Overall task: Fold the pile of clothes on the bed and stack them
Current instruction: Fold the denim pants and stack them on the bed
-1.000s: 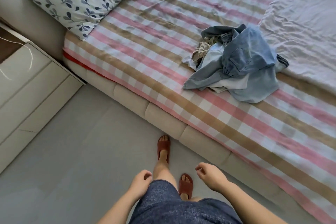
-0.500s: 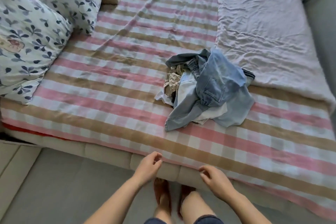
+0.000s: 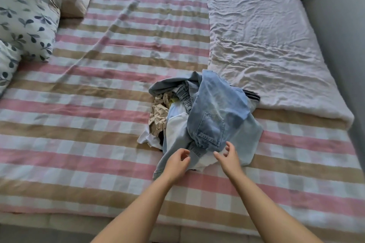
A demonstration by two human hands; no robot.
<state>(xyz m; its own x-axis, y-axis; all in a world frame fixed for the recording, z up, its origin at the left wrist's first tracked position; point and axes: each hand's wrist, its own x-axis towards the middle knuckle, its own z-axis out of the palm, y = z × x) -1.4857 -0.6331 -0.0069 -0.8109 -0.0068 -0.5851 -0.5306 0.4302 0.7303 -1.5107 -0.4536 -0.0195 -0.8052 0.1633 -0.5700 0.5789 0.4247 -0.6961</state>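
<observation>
Right hand [image 3: 229, 157] at pile's [image 3: 213, 116] near edge

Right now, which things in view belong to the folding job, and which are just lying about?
Job: crumpled light-blue denim jeans, beige patterned garment, white garment, all heaped together; left hand and right hand, empty, at the heap's near edge.
Lying about: blue-leaf-print white pillows, crinkled white blanket, pink-and-tan checked sheet.

A bed [image 3: 98, 163] with a pink-and-tan checked sheet fills the frame. On it lie a clothes pile [image 3: 199, 122] at centre, leaf-print pillows [image 3: 27, 12] upper left, and a crumpled white blanket [image 3: 264, 41] upper right.
</observation>
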